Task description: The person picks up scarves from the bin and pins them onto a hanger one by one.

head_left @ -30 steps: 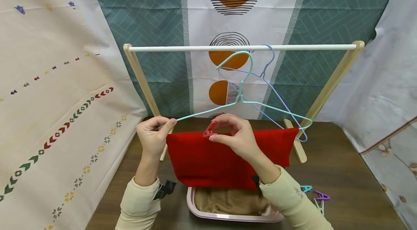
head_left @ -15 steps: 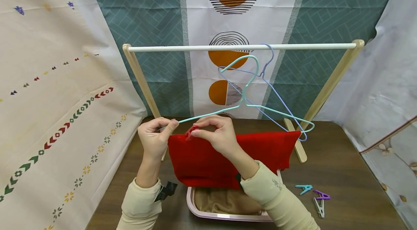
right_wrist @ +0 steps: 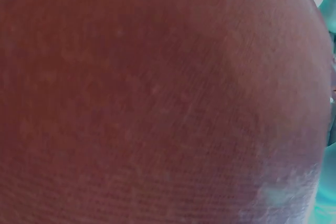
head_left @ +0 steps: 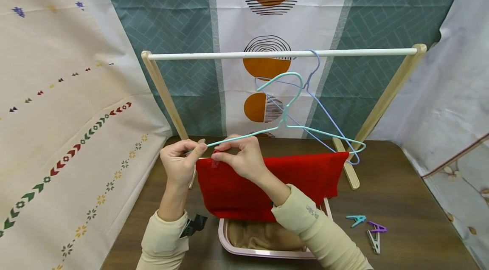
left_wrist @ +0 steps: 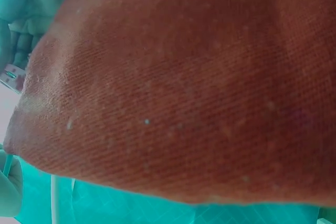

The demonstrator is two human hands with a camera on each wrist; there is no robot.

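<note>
My left hand (head_left: 178,161) grips the left end of a mint-green clothes hanger (head_left: 301,87) between thumb and fingers. A folded red cloth (head_left: 302,172) hangs from the hanger's lower part. Thumb and fingers of my right hand (head_left: 244,157) pinch a red clothespin (head_left: 215,160) at the cloth's top edge, close to its left corner. Whether the clothespin's jaws bite the cloth is hard to see. In both wrist views the red cloth (left_wrist: 173,87) fills most of the picture. The right wrist view hides nearly all of the hand work behind it.
A wooden rack with a white rod (head_left: 214,55) stands behind, and a blue hanger (head_left: 327,114) hangs on it. Below the cloth sits a pink basket (head_left: 267,254) with brown fabric. Teal (head_left: 357,220), purple (head_left: 377,227) and grey (head_left: 375,243) clothespins lie at the right.
My right hand has carried the red clothespin leftward along the cloth's top edge, toward the left corner. The green hanger's hook has dipped slightly. My left hand keeps its grip.
</note>
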